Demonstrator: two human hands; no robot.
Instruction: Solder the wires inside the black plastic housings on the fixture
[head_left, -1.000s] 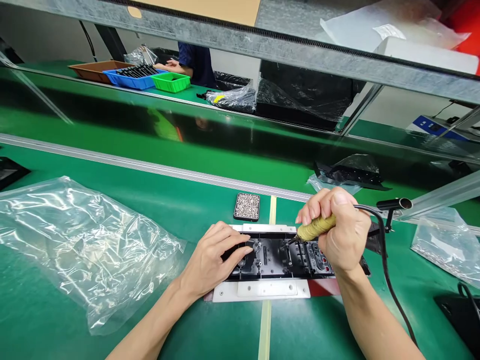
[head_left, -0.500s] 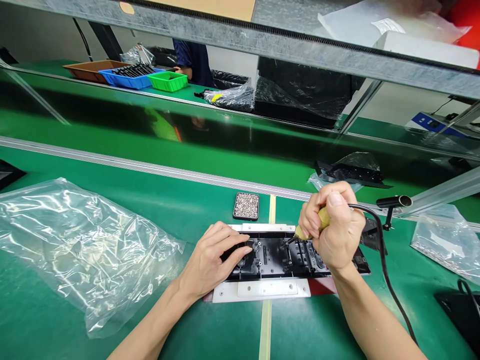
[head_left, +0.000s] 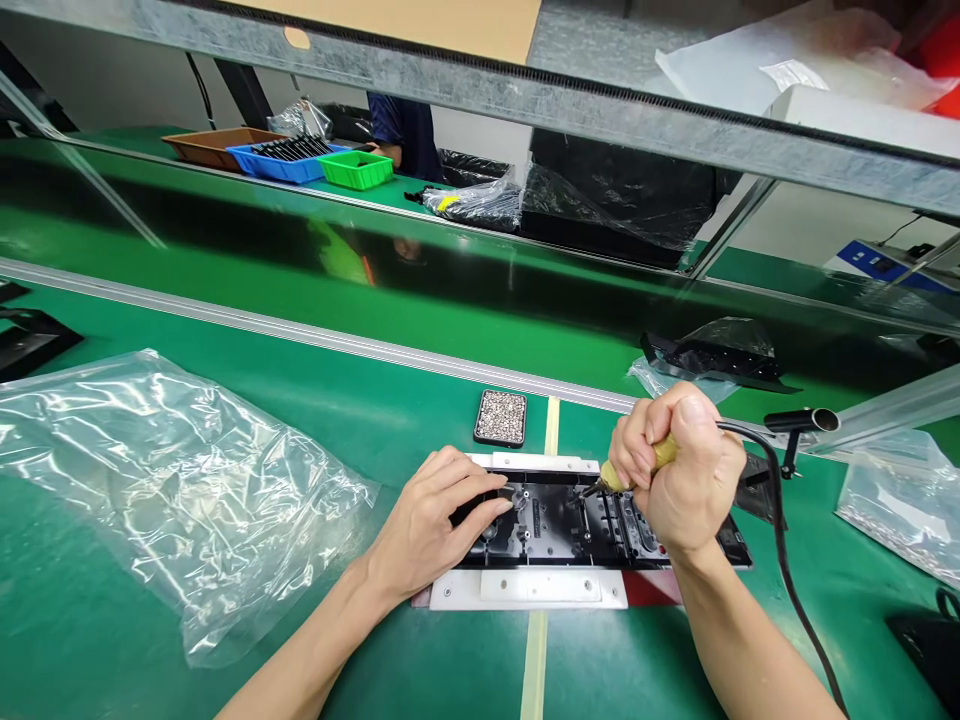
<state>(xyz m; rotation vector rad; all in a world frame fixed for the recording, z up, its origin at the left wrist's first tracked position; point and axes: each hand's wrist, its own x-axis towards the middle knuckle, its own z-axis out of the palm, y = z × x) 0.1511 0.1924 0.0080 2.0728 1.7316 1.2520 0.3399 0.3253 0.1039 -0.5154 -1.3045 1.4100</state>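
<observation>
A long black plastic part [head_left: 551, 530] lies in a white fixture [head_left: 525, 590] on the green table. My left hand [head_left: 442, 515] rests over the part's left end, its thumb and fingers apart, and nothing shows between them. My right hand [head_left: 682, 470] is wrapped around the yellow handle of a corded tool [head_left: 619, 474]. The dark tip of this tool points down and left at the middle of the black part; whether it touches cannot be made out. Behind the fixture sits a small black tray [head_left: 501, 418] filled with tiny metal pieces.
A clear plastic bag [head_left: 225, 490] covers the left side. At the right are a black tube holder [head_left: 802, 420], the tool's cord and another bag [head_left: 904, 500]. A metal shelf edge [head_left: 465, 85] crosses above. Beyond the divider, a person [head_left: 405, 135] is near coloured bins [head_left: 358, 170].
The whole view has shifted slightly, so things appear a little farther right. Both hands keep nearly the same places over the black part, and the tool is still in my right hand.
</observation>
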